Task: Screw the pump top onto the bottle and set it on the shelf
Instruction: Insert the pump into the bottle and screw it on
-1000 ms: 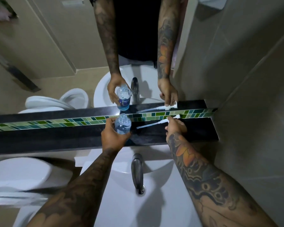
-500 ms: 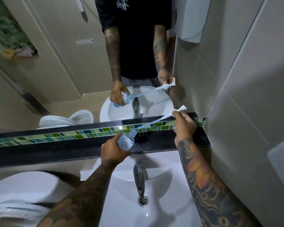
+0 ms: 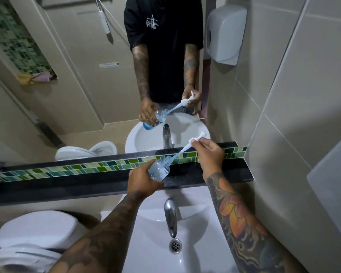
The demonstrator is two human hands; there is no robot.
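My left hand (image 3: 142, 180) grips a small clear bottle (image 3: 159, 170), tilted with its mouth toward the upper right, above the black shelf (image 3: 67, 186). My right hand (image 3: 210, 154) pinches the white pump top (image 3: 195, 139) at its head. The pump's long dip tube (image 3: 180, 152) slants down to the left and its end is inside the bottle's neck. The pump collar is still apart from the bottle mouth. The mirror above the shelf repeats both hands and the bottle.
A white basin (image 3: 195, 223) with a chrome tap (image 3: 170, 215) and drain (image 3: 175, 245) lies under my arms. A toilet (image 3: 35, 231) stands at the lower left. A grey dispenser (image 3: 224, 34) hangs on the tiled right wall. Green mosaic tiles (image 3: 67, 170) line the shelf's back.
Both hands lifted the bottle and pump off the shelf. The bottle tipped toward the pump, and the tube slid further into its neck as the right hand came closer.
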